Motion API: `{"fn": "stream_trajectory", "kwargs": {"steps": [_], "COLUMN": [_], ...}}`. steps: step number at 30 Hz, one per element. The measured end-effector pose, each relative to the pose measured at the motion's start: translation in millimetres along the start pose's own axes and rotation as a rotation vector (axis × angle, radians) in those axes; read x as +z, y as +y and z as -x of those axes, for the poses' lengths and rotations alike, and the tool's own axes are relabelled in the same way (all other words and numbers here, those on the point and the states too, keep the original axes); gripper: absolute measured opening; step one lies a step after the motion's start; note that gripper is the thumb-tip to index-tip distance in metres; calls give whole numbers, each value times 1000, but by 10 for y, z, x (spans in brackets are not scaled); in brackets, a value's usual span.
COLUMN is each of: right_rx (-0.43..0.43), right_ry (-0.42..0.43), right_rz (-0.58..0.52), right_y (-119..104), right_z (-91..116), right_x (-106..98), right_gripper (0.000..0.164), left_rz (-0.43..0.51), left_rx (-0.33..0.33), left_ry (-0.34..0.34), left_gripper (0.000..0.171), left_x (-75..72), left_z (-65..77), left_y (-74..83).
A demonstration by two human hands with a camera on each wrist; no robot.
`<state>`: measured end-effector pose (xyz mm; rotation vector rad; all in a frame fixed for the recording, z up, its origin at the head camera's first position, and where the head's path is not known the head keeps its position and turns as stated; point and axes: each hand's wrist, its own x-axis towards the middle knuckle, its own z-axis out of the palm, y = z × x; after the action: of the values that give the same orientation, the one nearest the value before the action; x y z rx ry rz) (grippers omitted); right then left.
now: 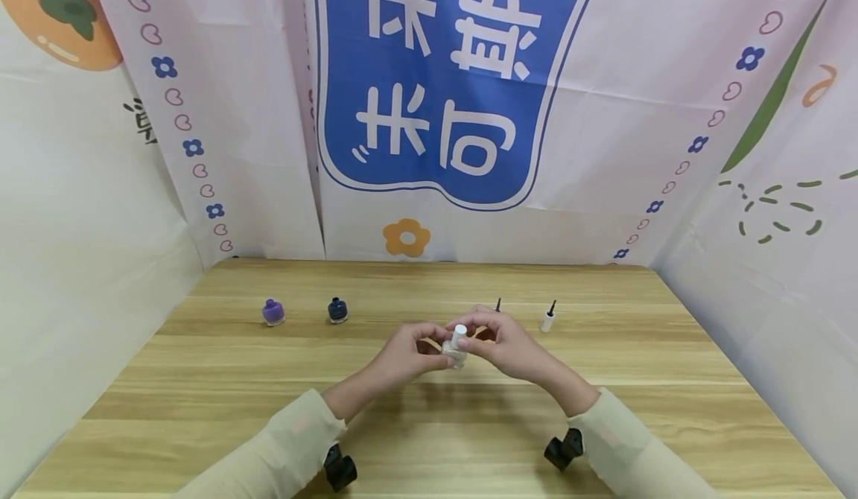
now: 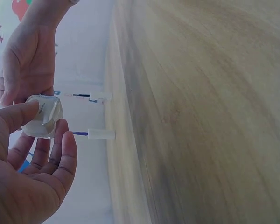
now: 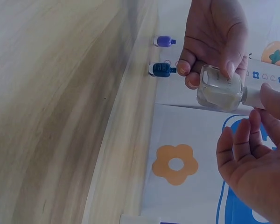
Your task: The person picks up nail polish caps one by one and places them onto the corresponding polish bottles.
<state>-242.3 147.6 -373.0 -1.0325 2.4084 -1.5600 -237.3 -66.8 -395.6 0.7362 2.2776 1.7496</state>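
A clear glass nail polish bottle [image 1: 453, 355] with pale contents and a white cap [image 1: 459, 334] is held between both hands above the table. My left hand [image 1: 412, 351] grips the glass body, its thumb across the flat side of the bottle [image 2: 49, 116]. With thumb and fingers, my right hand [image 1: 508, 344] pinches the white cap [image 3: 253, 96], which sits on the bottle's neck.
Uncapped purple [image 1: 272, 312] and dark blue [image 1: 338, 310] nail polish bottles stand at the back left of the wooden table [image 1: 429, 447]. Behind my right hand, two white brush caps stand brush up; one cap [image 1: 548, 319] is farther right. Printed cloth [image 1: 261, 112] surrounds the table.
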Motion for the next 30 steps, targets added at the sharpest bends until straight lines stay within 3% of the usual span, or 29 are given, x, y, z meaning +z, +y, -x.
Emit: {"fn": "stream_trajectory", "kwargs": {"steps": [19,30], "right_rx": [52,90], "right_ry": [150,167], "right_rz": [-51,-80], "right_y": [72,72], "right_z": [-9,-6], "right_x": [139,167], "right_gripper": [10,16], "left_rz": [17,8], "left_rx": [22,2], "left_ry": [3,6], "left_gripper": [27,25], "left_x": [13,17], "left_z": [-3,-7], "left_y": [-50,-54]}}
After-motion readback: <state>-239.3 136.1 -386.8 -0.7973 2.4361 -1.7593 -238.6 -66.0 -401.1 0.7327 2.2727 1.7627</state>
